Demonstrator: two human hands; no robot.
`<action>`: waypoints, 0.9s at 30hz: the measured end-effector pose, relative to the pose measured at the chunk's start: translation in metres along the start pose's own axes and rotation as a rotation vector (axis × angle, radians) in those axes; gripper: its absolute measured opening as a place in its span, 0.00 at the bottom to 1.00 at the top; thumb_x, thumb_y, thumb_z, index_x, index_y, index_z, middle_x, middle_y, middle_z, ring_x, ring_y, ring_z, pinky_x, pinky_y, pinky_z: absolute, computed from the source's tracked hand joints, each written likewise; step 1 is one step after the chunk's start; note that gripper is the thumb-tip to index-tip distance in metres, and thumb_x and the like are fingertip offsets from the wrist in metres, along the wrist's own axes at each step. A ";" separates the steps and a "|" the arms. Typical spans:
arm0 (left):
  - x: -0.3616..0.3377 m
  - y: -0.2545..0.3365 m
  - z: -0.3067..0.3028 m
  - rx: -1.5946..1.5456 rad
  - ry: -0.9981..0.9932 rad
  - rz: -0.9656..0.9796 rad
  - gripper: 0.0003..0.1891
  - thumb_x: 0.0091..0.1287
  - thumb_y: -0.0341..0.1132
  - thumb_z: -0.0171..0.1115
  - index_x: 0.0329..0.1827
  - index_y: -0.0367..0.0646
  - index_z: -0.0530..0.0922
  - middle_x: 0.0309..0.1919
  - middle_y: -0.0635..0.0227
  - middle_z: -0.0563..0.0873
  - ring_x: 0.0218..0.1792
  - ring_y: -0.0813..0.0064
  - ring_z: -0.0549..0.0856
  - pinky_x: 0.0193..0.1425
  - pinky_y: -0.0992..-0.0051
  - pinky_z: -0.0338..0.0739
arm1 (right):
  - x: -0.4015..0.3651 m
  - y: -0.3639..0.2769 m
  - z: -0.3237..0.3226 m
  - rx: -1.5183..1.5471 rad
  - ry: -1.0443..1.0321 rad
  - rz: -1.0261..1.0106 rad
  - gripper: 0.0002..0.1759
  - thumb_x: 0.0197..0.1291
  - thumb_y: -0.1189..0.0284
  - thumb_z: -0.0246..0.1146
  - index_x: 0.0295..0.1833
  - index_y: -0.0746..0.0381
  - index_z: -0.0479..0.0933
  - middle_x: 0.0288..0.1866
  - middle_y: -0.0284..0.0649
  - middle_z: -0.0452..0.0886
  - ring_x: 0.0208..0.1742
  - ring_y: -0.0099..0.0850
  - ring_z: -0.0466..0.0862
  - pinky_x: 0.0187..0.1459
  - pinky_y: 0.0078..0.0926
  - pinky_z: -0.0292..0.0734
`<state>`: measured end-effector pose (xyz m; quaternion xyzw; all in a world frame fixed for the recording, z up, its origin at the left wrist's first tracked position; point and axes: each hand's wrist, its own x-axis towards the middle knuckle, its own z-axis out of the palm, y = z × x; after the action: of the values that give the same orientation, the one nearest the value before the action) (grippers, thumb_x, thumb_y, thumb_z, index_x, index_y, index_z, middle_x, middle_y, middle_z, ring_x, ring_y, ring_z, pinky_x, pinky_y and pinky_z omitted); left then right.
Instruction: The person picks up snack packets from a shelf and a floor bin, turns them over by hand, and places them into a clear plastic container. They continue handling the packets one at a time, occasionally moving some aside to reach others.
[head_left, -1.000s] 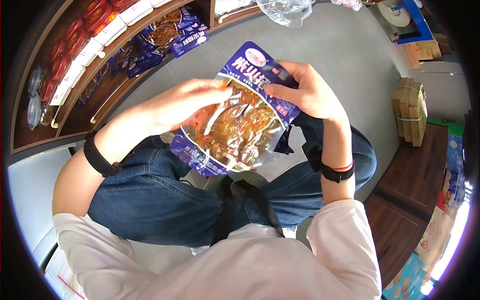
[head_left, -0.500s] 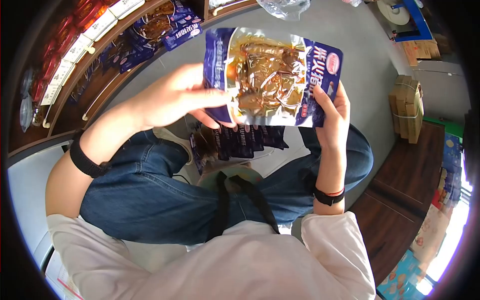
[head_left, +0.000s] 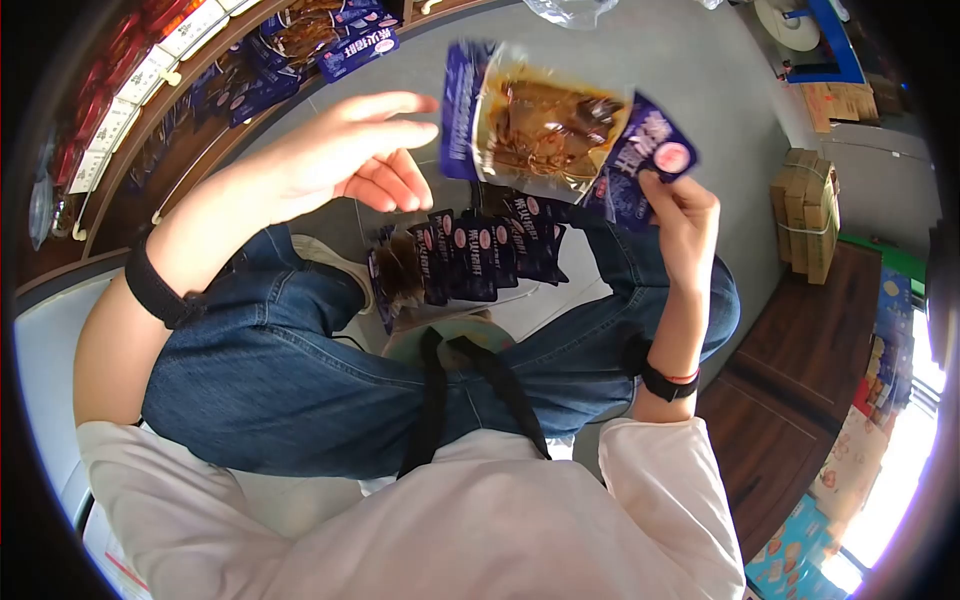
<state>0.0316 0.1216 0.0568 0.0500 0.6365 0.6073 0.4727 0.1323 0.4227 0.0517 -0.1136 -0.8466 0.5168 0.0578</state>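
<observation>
Person crouched, knees up in jeans [head_left: 270,370], seen from above. Right hand [head_left: 680,215] holds a pouch [head_left: 555,125] up in the air ahead of the knees; thumb and fingers pinch its lower right blue corner, rest of the fingers curled in. Pouch tilted, clear window showing brown contents, blue borders on both ends. Left hand [head_left: 345,150] is loose and off the pouch, just beside its left edge: index and middle stretched toward it, other fingers curled under, nothing held. Below the pouch, between the knees, a fanned stack [head_left: 470,255] of like blue pouches; what it rests on cannot be told. Black bands on both wrists. Floor [head_left: 700,90] plain grey, smooth. Upper left: wooden shelf [head_left: 150,130], curved by the lens, white price tags along its edges, more blue pouches and red packs on it. Clear plastic bag [head_left: 575,10] at top edge. Right: tied bundle of cardboard boxes [head_left: 805,215] on the floor, beside a dark wood platform [head_left: 790,400]. Strong light lower right.
</observation>
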 end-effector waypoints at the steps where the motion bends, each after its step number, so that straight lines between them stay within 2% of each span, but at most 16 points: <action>1: 0.001 -0.003 -0.003 -0.070 0.033 -0.010 0.21 0.67 0.41 0.51 0.61 0.42 0.65 0.26 0.62 0.81 0.23 0.80 0.82 0.24 0.87 0.76 | 0.005 0.013 -0.002 -0.234 -0.032 0.013 0.05 0.57 0.76 0.59 0.30 0.66 0.77 0.18 0.28 0.73 0.19 0.12 0.67 0.20 0.13 0.61; 2: 0.001 -0.003 -0.005 -0.061 0.045 -0.020 0.22 0.68 0.42 0.49 0.63 0.46 0.64 0.27 0.63 0.81 0.28 0.80 0.82 0.31 0.86 0.77 | 0.011 0.026 0.001 -0.303 -0.126 0.074 0.07 0.57 0.75 0.57 0.32 0.68 0.75 0.17 0.32 0.71 0.19 0.16 0.68 0.21 0.18 0.63; 3: 0.002 -0.004 -0.008 -0.061 0.043 -0.020 0.22 0.68 0.42 0.49 0.63 0.46 0.64 0.27 0.63 0.81 0.28 0.80 0.82 0.31 0.86 0.77 | 0.017 0.045 0.006 -0.369 -0.186 0.072 0.07 0.57 0.75 0.55 0.33 0.69 0.74 0.16 0.38 0.70 0.19 0.19 0.69 0.23 0.20 0.66; 4: 0.004 -0.006 -0.012 -0.060 0.062 -0.004 0.22 0.68 0.42 0.49 0.63 0.46 0.64 0.29 0.62 0.81 0.29 0.80 0.82 0.32 0.86 0.77 | 0.021 0.064 0.010 -0.420 -0.233 0.085 0.08 0.54 0.76 0.54 0.38 0.68 0.75 0.18 0.45 0.73 0.19 0.24 0.73 0.26 0.23 0.69; 5: 0.005 -0.008 -0.014 -0.060 0.082 0.011 0.21 0.68 0.42 0.48 0.62 0.47 0.65 0.30 0.62 0.82 0.30 0.80 0.82 0.33 0.86 0.77 | 0.025 0.083 0.011 -0.500 -0.297 0.100 0.13 0.52 0.77 0.53 0.43 0.63 0.77 0.25 0.53 0.78 0.24 0.35 0.81 0.31 0.28 0.74; 7: 0.004 -0.007 -0.015 -0.038 0.073 0.025 0.19 0.69 0.41 0.46 0.62 0.48 0.65 0.32 0.62 0.82 0.31 0.80 0.82 0.35 0.86 0.77 | 0.031 0.112 0.013 -0.623 -0.346 0.080 0.17 0.51 0.78 0.52 0.47 0.59 0.77 0.33 0.57 0.78 0.33 0.48 0.82 0.37 0.34 0.75; 10: -0.001 -0.001 -0.013 0.005 0.025 0.067 0.19 0.69 0.39 0.45 0.62 0.48 0.66 0.32 0.62 0.82 0.31 0.81 0.82 0.35 0.85 0.77 | 0.035 0.122 0.020 -0.649 -0.319 0.021 0.18 0.51 0.78 0.52 0.48 0.57 0.78 0.35 0.58 0.77 0.37 0.52 0.79 0.42 0.38 0.75; 13: -0.002 0.004 -0.010 0.044 0.003 0.048 0.18 0.69 0.37 0.43 0.61 0.49 0.66 0.32 0.63 0.82 0.31 0.81 0.82 0.36 0.85 0.77 | 0.032 0.120 0.040 -0.641 -0.304 -0.065 0.17 0.51 0.77 0.52 0.48 0.57 0.78 0.34 0.57 0.78 0.37 0.52 0.79 0.41 0.40 0.75; 15: 0.001 0.001 -0.011 0.042 0.007 0.044 0.18 0.69 0.38 0.44 0.61 0.49 0.67 0.33 0.62 0.83 0.31 0.82 0.82 0.36 0.85 0.77 | 0.028 0.137 0.056 -0.692 -0.388 -0.171 0.15 0.50 0.76 0.54 0.45 0.61 0.75 0.31 0.56 0.78 0.36 0.53 0.79 0.40 0.45 0.76; 17: 0.000 0.003 -0.009 0.030 -0.004 0.031 0.18 0.69 0.38 0.43 0.60 0.49 0.67 0.33 0.62 0.83 0.32 0.82 0.82 0.36 0.85 0.77 | 0.025 0.135 0.076 -0.844 -0.456 -0.055 0.17 0.49 0.77 0.54 0.47 0.61 0.72 0.31 0.57 0.78 0.35 0.54 0.79 0.40 0.46 0.76; 18: -0.001 0.003 -0.009 0.019 -0.013 0.015 0.17 0.69 0.38 0.43 0.60 0.48 0.67 0.34 0.62 0.83 0.32 0.82 0.82 0.37 0.85 0.77 | 0.026 0.140 0.083 -0.823 -0.471 -0.104 0.17 0.48 0.77 0.55 0.48 0.62 0.71 0.31 0.57 0.78 0.36 0.54 0.79 0.40 0.46 0.76; 23: -0.001 0.002 -0.014 0.022 -0.022 0.039 0.17 0.69 0.38 0.43 0.59 0.47 0.68 0.35 0.62 0.83 0.32 0.82 0.82 0.37 0.85 0.77 | 0.036 0.166 0.114 -0.877 -0.540 -0.079 0.14 0.47 0.77 0.56 0.43 0.62 0.71 0.34 0.55 0.79 0.39 0.52 0.80 0.41 0.44 0.76; 27: 0.001 0.002 -0.016 0.019 -0.014 0.043 0.16 0.69 0.39 0.44 0.58 0.47 0.69 0.35 0.62 0.83 0.33 0.82 0.82 0.37 0.85 0.77 | 0.026 0.191 0.120 -0.893 -0.543 0.066 0.18 0.47 0.76 0.57 0.47 0.60 0.73 0.39 0.55 0.79 0.43 0.49 0.80 0.46 0.43 0.75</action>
<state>0.0193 0.1106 0.0553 0.0723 0.6376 0.6111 0.4636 0.1064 0.4104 -0.1733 -0.0159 -0.9649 0.1179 -0.2343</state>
